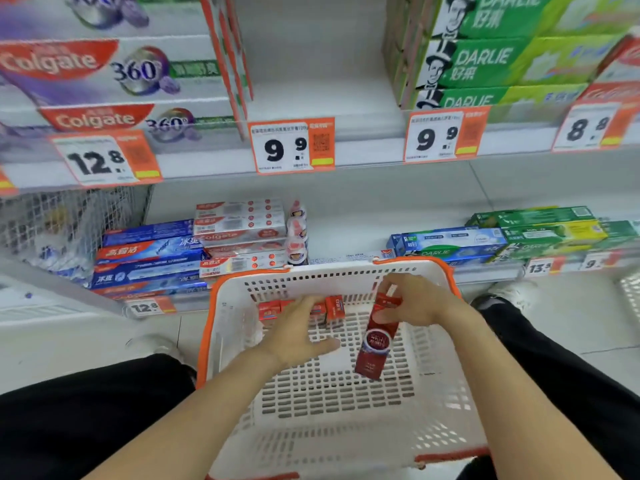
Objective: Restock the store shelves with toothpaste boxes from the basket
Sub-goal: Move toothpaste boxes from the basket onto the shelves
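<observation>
Now, both hands are down in the white basket (pixel 221 341), which sits on the floor between the person's knees, right in front of the shelves; the right hand (pixel 414 299) pinches a dark red box (pixel 377 336) by its upper end, thumb on the front face, the box hanging nearly upright and clear of the basket floor; the left hand (pixel 298 332) reaches with fingers spread and fairly straight toward the small red boxes (pixel 332 308) bunched at the basket's far wall, fingertips on or just over them, though whether it has closed on one I cannot tell, so call it open; above, the upper shelf (pixel 363 154) shows a bare gap behind the middle 9.9 tag (pixel 292 145), between the Colgate stack (pixel 114 71) and the green Darlie stack (pixel 502 60), and that looks the likely home for the stock, though the tag's small print is too blurred to confirm; the lower shelf (pixel 346 216) also has open space right of the red-and-white boxes (pixel 242 230); to do this step well, I'd say take a fuller hold on the long box before lifting, since an end pinch lets it swing; gather the small boxes squarely, not by a corner; then match print to tag, face the label outward and slide it back flush with its neighbours.
</observation>
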Demonstrator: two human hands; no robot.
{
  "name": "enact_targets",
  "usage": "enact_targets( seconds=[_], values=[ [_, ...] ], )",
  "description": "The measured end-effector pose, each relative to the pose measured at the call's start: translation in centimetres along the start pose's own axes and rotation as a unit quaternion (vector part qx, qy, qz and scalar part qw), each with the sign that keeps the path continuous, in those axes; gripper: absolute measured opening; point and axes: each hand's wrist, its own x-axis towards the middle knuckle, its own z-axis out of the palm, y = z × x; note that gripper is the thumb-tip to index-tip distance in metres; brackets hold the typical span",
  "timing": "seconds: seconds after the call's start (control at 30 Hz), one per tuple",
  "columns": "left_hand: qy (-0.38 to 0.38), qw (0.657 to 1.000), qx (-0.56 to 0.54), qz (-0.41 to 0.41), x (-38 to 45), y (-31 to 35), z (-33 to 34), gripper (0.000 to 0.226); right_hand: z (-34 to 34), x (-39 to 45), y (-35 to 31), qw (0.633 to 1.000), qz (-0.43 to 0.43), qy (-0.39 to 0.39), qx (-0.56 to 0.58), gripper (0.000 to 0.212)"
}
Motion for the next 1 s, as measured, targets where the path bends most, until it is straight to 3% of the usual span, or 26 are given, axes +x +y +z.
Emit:
enact_targets(
  seconds=[0.13,0.23,0.3,0.43,0.63,0.8,1.0],
  values=[
    [-0.081,0.995,-0.05,0.031,-2.5,5.7,-1.4,0.095,-4.5,-5.4,-2.9,0.987,-0.09,-0.027,0.127,0.034],
    [-0.094,0.982,-0.162,0.019,-4.3,8.2,-4.1,0.065,-6.4,-8.1,-4.6,0.968,-0.133,0.006,0.211,0.031],
    [-0.067,0.977,-0.2,0.023,-5.1,9.3,-6.6,0.047,-7.2,-9.4,-5.8,0.955,-0.155,0.048,0.25,0.037],
    [0.004,0.97,-0.238,0.05,-6.6,11.1,-11.2,0.06,-7.8,-11.1,-8.1,0.896,-0.225,0.081,0.373,0.046],
    [0.038,0.951,-0.29,0.103,-7.6,13.3,-15.0,0.041,-8.2,-12.6,-13.0,0.851,-0.293,0.151,0.408,0.053],
    [0.153,0.937,-0.278,0.149,-6.6,14.9,-16.9,0.047,-11.7,-13.0,-16.7,0.827,-0.333,0.259,0.371,0.049],
    [0.414,0.885,-0.106,0.187,-5.0,14.0,-19.8,0.036,-16.9,-12.8,-21.8,0.77,-0.455,0.38,0.237,0.05]
  ],
)
